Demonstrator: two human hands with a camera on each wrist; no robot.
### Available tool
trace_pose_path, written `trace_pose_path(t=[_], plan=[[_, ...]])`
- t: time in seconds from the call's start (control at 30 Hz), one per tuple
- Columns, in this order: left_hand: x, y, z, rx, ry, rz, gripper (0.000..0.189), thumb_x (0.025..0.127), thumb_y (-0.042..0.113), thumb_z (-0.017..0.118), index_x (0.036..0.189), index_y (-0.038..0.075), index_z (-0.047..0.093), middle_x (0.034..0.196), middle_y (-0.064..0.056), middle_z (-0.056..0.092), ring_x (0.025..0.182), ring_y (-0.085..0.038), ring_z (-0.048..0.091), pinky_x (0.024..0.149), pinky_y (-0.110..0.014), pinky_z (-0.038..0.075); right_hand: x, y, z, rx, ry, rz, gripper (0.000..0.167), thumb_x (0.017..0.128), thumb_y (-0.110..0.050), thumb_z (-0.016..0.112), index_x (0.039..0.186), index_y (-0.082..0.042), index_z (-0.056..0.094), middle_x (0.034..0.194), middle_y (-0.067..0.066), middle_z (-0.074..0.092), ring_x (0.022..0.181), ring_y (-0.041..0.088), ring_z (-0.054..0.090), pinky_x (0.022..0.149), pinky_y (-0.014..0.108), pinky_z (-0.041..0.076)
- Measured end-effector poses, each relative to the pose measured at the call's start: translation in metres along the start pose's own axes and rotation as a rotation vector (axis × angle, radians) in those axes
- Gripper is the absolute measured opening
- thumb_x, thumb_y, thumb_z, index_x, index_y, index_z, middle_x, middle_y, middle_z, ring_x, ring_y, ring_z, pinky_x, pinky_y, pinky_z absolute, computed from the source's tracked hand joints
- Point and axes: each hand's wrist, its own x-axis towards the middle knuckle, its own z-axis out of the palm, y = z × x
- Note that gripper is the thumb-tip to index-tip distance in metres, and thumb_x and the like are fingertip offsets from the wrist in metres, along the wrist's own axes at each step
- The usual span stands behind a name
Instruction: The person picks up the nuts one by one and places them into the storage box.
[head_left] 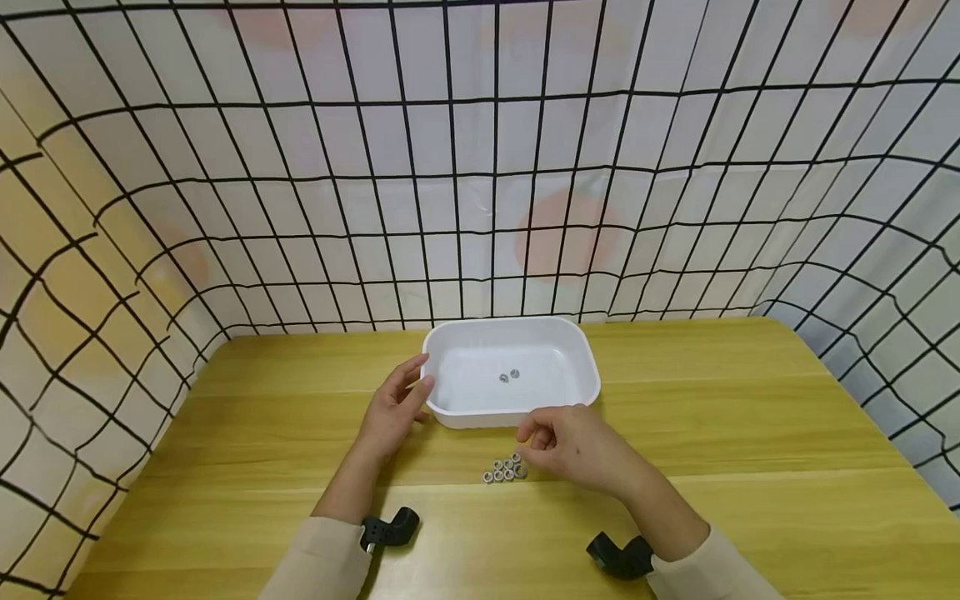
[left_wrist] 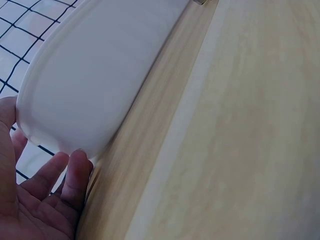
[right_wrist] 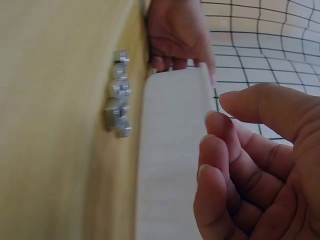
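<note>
My left hand point(head_left: 392, 414) holds the left end of a white plastic tub point(head_left: 480, 419), thumb at the rim. In the left wrist view its other fingertips point(left_wrist: 77, 159) rest against the tub's outer wall. My right hand point(head_left: 576, 443) hovers at the tub's front right, just beside a small cluster of metal nuts point(head_left: 498, 475) on the table. Its fingers point(right_wrist: 212, 192) are loosely bent, and a gap shows between thumb and forefinger with nothing in it. Two more nuts point(head_left: 509, 376) lie on the tub's floor.
The wooden table point(head_left: 712, 500) runs back to a black wire grid point(head_left: 495, 175) with pale cloth behind it. Grid panels also rise on the left and right sides. A black wrist-camera mount point(head_left: 390, 529) sits at each sleeve cuff.
</note>
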Motion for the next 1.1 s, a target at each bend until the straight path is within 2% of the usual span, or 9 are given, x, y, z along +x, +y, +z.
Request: trace_pose_path(t=[0.23, 0.37, 0.53, 0.73, 1.1], plan=[[-0.002, -0.001, 0.0, -0.003, 0.009, -0.005, 0.047, 0.103, 0.029, 0.062, 0.149, 0.024, 0.052, 0.152, -0.016, 0.052, 0.117, -0.036, 0.061, 0.072, -0.026, 0.057, -0.002, 0.015, 0.009, -0.017, -0.069, -0.027, 0.008, 0.086, -0.011, 0.076, 0.09, -0.014, 0.071, 0.072, -0.01, 0.063, 0.065, 0.005, 0.056, 0.06, 0.021, 0.048], [-0.002, -0.001, 0.0, -0.005, 0.01, -0.007, 0.047, 0.104, 0.028, 0.062, 0.149, 0.024, 0.052, 0.152, -0.016, 0.051, 0.117, -0.036, 0.061, 0.072, -0.025, 0.057, -0.001, 0.021, 0.013, -0.064, -0.095, -0.028, 0.014, 0.081, -0.011, 0.078, 0.092, -0.015, 0.07, 0.071, -0.012, 0.061, 0.067, 0.002, 0.054, 0.065, 0.02, 0.046], [-0.001, 0.0, 0.001, -0.003, 0.011, -0.006, 0.046, 0.104, 0.029, 0.062, 0.149, 0.025, 0.052, 0.152, -0.015, 0.052, 0.116, -0.034, 0.061, 0.072, -0.025, 0.057, 0.0, 0.023, 0.018, -0.11, -0.083, 0.007, 0.018, 0.079, -0.014, 0.081, 0.093, -0.017, 0.07, 0.072, -0.013, 0.061, 0.069, 0.003, 0.054, 0.07, 0.023, 0.046], [0.0, 0.002, 0.001, 0.003, 0.013, -0.012, 0.047, 0.104, 0.031, 0.062, 0.149, 0.026, 0.052, 0.153, -0.015, 0.051, 0.116, -0.034, 0.061, 0.073, -0.026, 0.057, 0.002, 0.021, 0.024, -0.156, -0.063, 0.047, 0.016, 0.082, -0.022, 0.082, 0.089, -0.022, 0.068, 0.071, -0.014, 0.06, 0.066, 0.005, 0.054, 0.067, 0.025, 0.046], [-0.001, 0.002, 0.002, 0.007, 0.008, -0.02, 0.048, 0.104, 0.032, 0.061, 0.15, 0.025, 0.05, 0.154, -0.016, 0.05, 0.118, -0.034, 0.06, 0.074, -0.025, 0.056, 0.001, 0.019, 0.025, -0.203, -0.048, 0.043, 0.013, 0.084, -0.024, 0.08, 0.084, -0.023, 0.068, 0.071, -0.014, 0.059, 0.068, 0.005, 0.053, 0.066, 0.025, 0.045]])
